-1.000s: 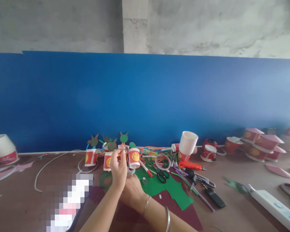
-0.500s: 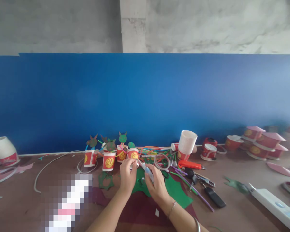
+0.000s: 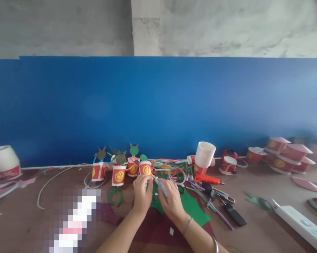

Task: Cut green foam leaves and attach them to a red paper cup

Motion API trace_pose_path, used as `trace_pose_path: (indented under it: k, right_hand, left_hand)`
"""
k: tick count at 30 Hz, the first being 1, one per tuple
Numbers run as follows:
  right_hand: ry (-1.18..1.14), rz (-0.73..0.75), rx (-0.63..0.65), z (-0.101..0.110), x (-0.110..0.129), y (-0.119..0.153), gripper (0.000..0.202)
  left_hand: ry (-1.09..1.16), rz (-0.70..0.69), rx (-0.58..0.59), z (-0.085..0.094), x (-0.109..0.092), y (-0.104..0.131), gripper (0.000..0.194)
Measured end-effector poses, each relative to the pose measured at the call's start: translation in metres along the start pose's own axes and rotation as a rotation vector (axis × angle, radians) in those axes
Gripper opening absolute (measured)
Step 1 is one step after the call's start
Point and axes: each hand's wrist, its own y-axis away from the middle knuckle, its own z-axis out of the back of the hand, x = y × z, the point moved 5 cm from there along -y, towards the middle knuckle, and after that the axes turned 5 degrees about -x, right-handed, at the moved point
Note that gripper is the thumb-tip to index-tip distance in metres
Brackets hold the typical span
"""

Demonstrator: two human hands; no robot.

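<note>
Over the middle of the table, my right hand [image 3: 171,199] is closed around a small white-and-blue glue tube [image 3: 162,187], its nozzle pointing up and left. My left hand [image 3: 142,195] is just beside that tip, thumb and fingers pinched together. Whatever lies in the pinch is too small and hidden to make out. Green paper [image 3: 194,209] lies on dark red paper [image 3: 150,230] beneath my hands. Behind my left hand stand red-and-white paper cups [image 3: 118,175] with green animal-head cutouts [image 3: 134,150] and pipe-cleaner arms.
Pipe cleaners [image 3: 171,163] and a tape roll [image 3: 177,175] lie behind my hands. Rightward are a stack of paper cups [image 3: 205,158], an orange utility knife [image 3: 208,179], keys with a black fob [image 3: 234,214] and a white power strip [image 3: 300,225]. A blue wall panel [image 3: 158,109] rises behind.
My left hand has shifted slightly right, and its fingers have come closer to the tube's nozzle. The tube remains in my right hand, which has barely moved.
</note>
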Motion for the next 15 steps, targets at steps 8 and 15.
trace_pose_path:
  k: [8, 15]
  right_hand:
    - [0.29, -0.21, -0.012, 0.006, -0.043, -0.01, 0.035]
    - [0.418, -0.111, 0.039, 0.004, -0.034, -0.005, 0.022]
  left_hand:
    - [-0.059, -0.036, 0.008, -0.001, 0.0, 0.001, 0.018]
    - [-0.095, -0.097, 0.101, -0.003, -0.001, 0.003, 0.022]
